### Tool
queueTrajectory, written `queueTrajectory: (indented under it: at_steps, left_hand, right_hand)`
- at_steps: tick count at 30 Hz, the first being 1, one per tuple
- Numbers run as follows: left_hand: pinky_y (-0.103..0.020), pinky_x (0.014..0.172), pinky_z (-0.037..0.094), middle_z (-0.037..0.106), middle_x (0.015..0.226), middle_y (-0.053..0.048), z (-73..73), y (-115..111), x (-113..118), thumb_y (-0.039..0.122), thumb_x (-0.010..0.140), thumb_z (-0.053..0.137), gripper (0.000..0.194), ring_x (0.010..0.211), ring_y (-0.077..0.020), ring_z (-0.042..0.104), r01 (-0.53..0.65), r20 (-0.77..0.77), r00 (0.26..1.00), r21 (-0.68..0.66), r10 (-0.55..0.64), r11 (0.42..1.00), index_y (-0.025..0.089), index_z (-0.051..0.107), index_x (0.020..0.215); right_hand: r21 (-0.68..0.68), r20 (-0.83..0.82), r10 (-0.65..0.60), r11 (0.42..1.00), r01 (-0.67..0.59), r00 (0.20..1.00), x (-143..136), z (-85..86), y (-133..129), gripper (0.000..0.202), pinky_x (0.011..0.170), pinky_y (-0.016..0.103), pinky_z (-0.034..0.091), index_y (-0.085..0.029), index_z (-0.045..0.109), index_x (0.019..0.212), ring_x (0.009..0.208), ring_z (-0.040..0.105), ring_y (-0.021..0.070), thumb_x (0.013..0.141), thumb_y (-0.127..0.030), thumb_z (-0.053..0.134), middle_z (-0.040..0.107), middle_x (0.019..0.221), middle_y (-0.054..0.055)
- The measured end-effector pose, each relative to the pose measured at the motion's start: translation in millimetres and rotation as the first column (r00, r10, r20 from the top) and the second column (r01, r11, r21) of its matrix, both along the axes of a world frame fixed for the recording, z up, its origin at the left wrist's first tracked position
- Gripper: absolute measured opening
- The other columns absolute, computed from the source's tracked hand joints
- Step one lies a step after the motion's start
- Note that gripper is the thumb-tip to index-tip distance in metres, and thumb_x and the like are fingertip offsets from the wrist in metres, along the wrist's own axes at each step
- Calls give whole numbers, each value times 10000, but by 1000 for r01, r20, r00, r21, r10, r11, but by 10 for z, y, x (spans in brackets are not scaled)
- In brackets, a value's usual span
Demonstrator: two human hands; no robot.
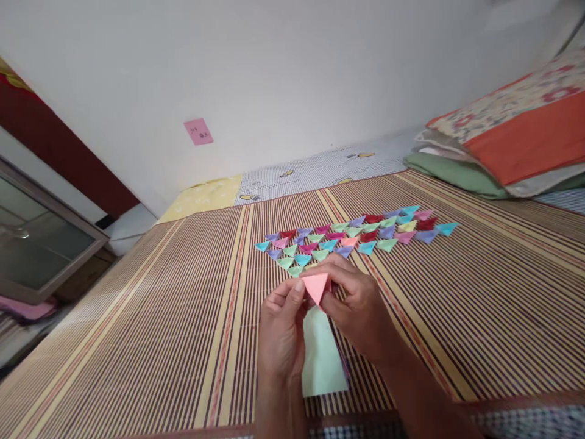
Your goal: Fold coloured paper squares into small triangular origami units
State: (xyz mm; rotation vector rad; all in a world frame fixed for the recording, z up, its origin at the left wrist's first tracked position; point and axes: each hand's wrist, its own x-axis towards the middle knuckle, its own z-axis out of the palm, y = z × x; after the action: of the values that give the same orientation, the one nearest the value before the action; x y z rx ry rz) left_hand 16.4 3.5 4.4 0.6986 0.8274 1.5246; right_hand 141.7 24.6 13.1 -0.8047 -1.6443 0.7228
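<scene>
A small pink folded paper triangle (316, 288) is held up between my two hands, its point facing down. My left hand (284, 311) pinches its left corner between thumb and fingers. On the other side, my right hand (354, 299) grips the right corner, with fingers along the top edge and partly behind it. Below the hands lies a pale green sheet of paper (322, 360), its upper part hidden by them. Just beyond, rows of folded paper triangles (329, 245) in several colours are laid out on the striped mat (183, 329).
Behind the mat runs a checked cloth (311, 167) along a white wall, with a yellow cloth (205, 195) at its left. A pink note (198, 132) is on the wall. Folded bedding (516, 143) is stacked at the right. A glass-fronted cabinet (41, 225) stands at the left.
</scene>
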Motion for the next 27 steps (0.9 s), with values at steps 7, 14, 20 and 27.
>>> queueTrajectory:
  at_steps: [7,14,20,27]
  left_hand:
    - [-195,583,469,707,729,-38,33,-10,155,281,672,901,219,636,-115,612,-2,209,978,-113,26,994,128,790,782]
    - [-285,751,567,742,796,-80,16,-13,145,273,739,860,196,738,-170,690,-52,239,968,-99,75,994,105,793,812]
    - [-332,821,574,780,883,-109,-1,-2,128,347,720,878,268,883,-237,730,-53,177,982,-66,64,996,121,814,848]
    - [-329,821,561,796,839,-100,-56,30,100,311,619,924,279,832,-227,737,-168,106,979,-81,176,982,132,820,806]
  right_hand:
    - [115,29,-154,982,150,988,-133,-124,-6,313,736,316,512,-203,740,887,842,648,191,819,8,519,618,896,41]
    - [176,3,-137,975,135,991,-174,-176,20,283,751,316,529,-216,716,884,868,659,197,853,11,549,634,901,42]
    - [136,-28,-192,972,194,981,-206,-205,5,157,749,320,513,-229,596,872,854,657,199,902,-75,607,655,876,29]
    - [204,15,-55,978,50,998,-111,-163,67,219,795,337,518,-224,646,862,920,651,205,901,-38,537,643,915,45]
